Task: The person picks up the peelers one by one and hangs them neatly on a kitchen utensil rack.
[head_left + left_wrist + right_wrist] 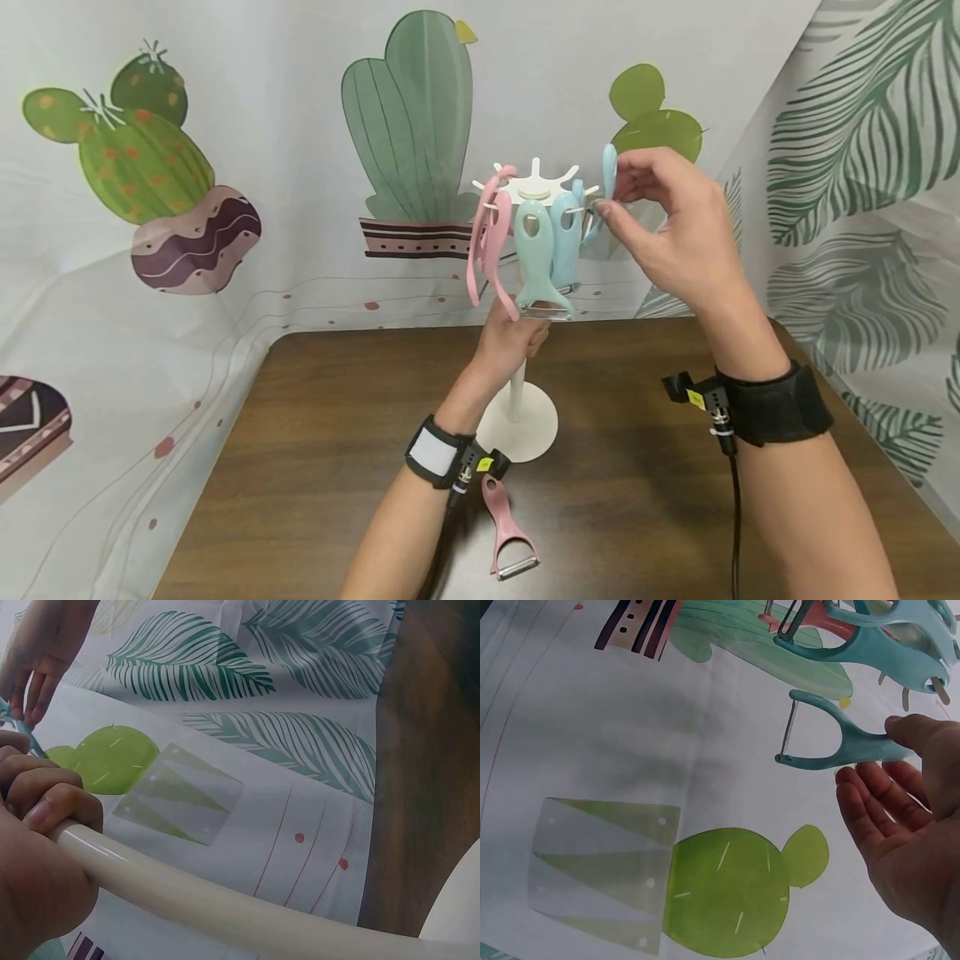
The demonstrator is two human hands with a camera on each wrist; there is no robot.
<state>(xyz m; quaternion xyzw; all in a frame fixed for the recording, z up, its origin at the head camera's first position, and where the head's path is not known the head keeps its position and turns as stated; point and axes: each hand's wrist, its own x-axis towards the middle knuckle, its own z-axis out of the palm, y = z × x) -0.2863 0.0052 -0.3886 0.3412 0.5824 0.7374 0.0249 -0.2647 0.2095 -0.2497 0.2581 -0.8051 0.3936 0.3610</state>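
Note:
In the head view, my left hand (504, 343) grips the upper pole of a white stand, its fingers wrapped round the pole (180, 883) in the left wrist view. Between thumb and fingertips, my right hand (686, 229) pinches the handle of a light blue Y-shaped peeler (847, 746), just right of the white hook ring (535, 188). Pink peelers (497, 242) hang at the ring's left. A mint green peeler (535, 250) hangs in front, with light blue peelers (567, 242) beside it.
A pink peeler (507, 525) lies on the brown wooden table (330, 450), in front of the stand's round base (528, 437). Behind the table hangs a cloth printed with cacti (427, 125) and leaves. A cable (737, 517) trails from the right wrist strap.

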